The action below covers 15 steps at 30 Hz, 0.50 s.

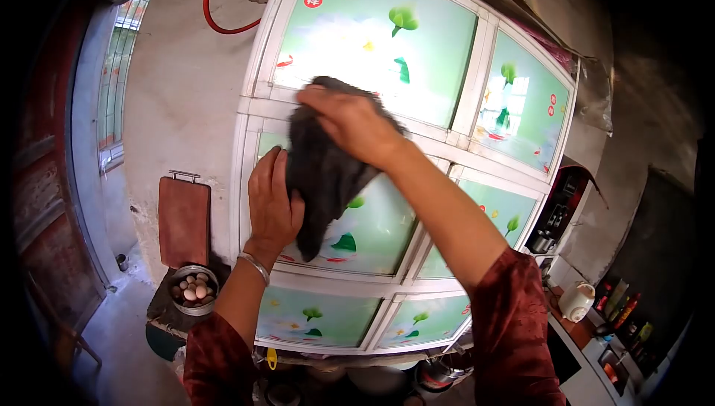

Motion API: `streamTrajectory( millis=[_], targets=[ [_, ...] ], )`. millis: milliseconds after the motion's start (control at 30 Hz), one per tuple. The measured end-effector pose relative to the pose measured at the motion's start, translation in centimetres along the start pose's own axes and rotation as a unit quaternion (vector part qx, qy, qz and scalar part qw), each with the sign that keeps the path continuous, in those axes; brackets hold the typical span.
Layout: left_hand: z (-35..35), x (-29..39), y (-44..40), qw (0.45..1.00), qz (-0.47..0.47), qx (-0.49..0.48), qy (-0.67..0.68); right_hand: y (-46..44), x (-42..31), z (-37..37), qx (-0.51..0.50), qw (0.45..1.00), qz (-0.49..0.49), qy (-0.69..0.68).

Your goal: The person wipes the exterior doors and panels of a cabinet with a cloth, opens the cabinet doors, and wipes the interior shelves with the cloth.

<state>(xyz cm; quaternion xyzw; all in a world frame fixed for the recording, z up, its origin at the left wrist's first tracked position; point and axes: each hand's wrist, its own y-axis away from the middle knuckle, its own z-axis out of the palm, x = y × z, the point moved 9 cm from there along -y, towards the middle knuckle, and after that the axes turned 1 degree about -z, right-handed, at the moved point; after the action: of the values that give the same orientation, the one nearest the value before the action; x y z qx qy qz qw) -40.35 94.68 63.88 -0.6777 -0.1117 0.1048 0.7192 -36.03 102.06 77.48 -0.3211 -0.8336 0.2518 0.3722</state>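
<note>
Dark limp cloth (324, 171), right hand (350, 123), glossy cabinet (380, 41)

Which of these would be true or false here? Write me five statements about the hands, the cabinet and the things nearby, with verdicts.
1. The right hand is on a dark cloth. True.
2. The bracelet is on the right wrist. False: it is on the left.
3. The cutting board stands upright. True.
4. The bowl is empty. False: eggs lie in it.
5. The cabinet has plain black panels. False: they are pale green with pictures.
</note>
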Motion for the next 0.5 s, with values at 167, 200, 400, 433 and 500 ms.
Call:
streamTrajectory(
  millis=[167, 200, 400, 433, 500],
  targets=[
    [0.3, 0.0, 0.3, 0.999, 0.027, -0.031, -0.004, 10.9, 2.8, -9.5, 0.014, 0.983, 0.137, 0.123],
    [0.2, 0.0, 0.2, 0.999, 0.028, -0.025, -0.014, 11.4, 2.1, -10.5, 0.028, 0.982, 0.102, 0.158],
    [0.5, 0.5, 0.4, 0.998, 0.043, -0.025, -0.028, 8.5, 0.9, -6.7, 0.006, 0.991, 0.104, 0.079],
    [0.4, 0.5, 0.4, 0.999, 0.041, -0.024, -0.025, 7.0, 0.6, -5.3, 0.009, 0.993, 0.099, 0.06],
    [0.2, 0.3, 0.3, 0.999, 0.044, -0.011, -0.024, 3.9, -0.1, -2.6, 0.019, 0.997, 0.069, 0.034]
  ],
)
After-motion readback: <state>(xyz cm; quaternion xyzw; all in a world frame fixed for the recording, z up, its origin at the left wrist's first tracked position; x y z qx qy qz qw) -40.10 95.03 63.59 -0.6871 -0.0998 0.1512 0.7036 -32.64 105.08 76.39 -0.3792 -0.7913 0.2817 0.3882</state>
